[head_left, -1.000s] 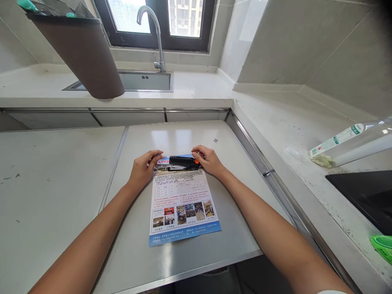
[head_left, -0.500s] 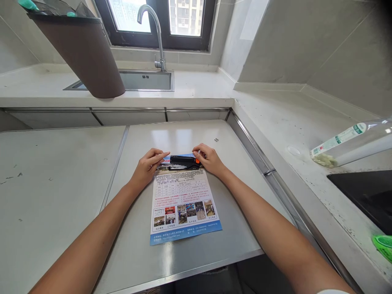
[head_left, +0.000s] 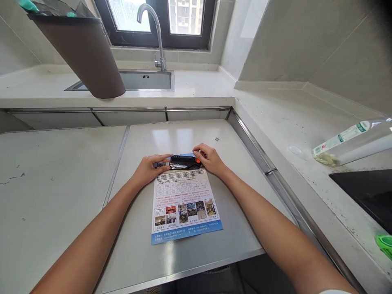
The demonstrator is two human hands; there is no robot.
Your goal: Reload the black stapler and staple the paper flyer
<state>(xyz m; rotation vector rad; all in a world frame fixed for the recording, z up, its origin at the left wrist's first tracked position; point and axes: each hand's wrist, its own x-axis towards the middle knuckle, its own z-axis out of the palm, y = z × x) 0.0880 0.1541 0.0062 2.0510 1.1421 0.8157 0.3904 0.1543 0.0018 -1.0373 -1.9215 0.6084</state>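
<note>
A black stapler (head_left: pixel 185 162) with an orange part at its right end lies across the top of a printed leaflet (head_left: pixel 186 204). Its silver metal rail shows at the left. My left hand (head_left: pixel 150 168) grips that left end, fingers along the far side and thumb on the near side. At the orange end, my right hand (head_left: pixel 209 158) pinches the stapler between thumb and bent fingers. The leaflet, with text, small photos and a blue bottom band, lies flat on the pale table. Both hands partly cover the stapler's ends.
Two small staple strips (head_left: pixel 217 139) lie beyond my right hand on the table (head_left: pixel 147 261). A brown bin (head_left: pixel 82 57) stands by the sink (head_left: pixel 147 83) and faucet (head_left: pixel 159 36). On the right counter are a clear plastic bottle (head_left: pixel 352 141), a black panel (head_left: pixel 364 192) and a green item (head_left: pixel 385 245).
My left hand has closed around the stapler's left end, its thumb now on the near side. My right hand stays at the orange end, and the leaflet has hardly moved.
</note>
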